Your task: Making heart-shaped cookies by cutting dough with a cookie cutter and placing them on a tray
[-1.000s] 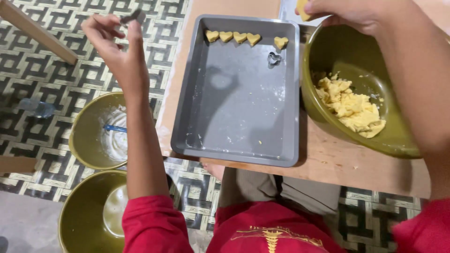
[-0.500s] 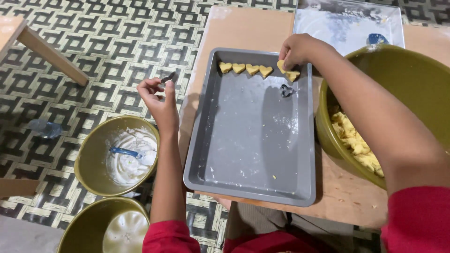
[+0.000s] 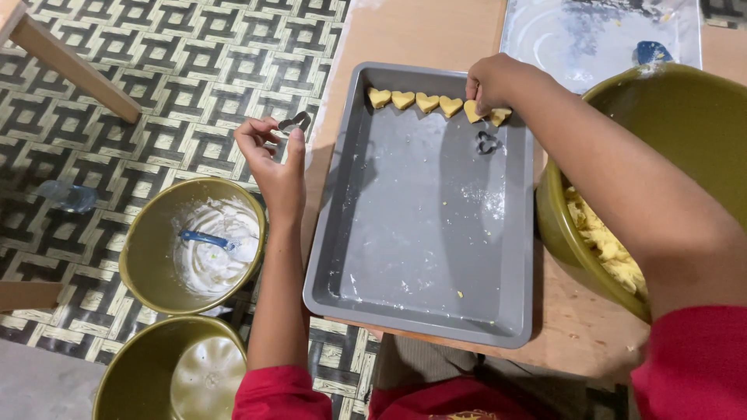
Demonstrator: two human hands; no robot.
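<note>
While pinching a small metal heart cutter (image 3: 294, 122) betw. thumb & fingertips, left hand (image 3: 274, 159) hovering over floor, just left of grey baking tray (image 3: 424, 233). Below: 2 olive bowls (image 3: 152, 241), upper w/ blue spoon (image 3: 205, 239). Right hand (image 3: 492, 82) pressing fingertips on dough heart (image 3: 475, 111), last-but-1 in row of 6 along tray's far edge. Second cutter (image 3: 487, 142) lying nearby. Big olive bowl (image 3: 685, 109) holding dough at right.

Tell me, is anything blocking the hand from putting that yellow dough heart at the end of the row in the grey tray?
Nothing visible does. The right hand already rests on the yellow heart-shaped dough piece in the row along the grey metal baking tray's far edge. The small metal cutter lies nearer in the tray, clear of the row.
</note>
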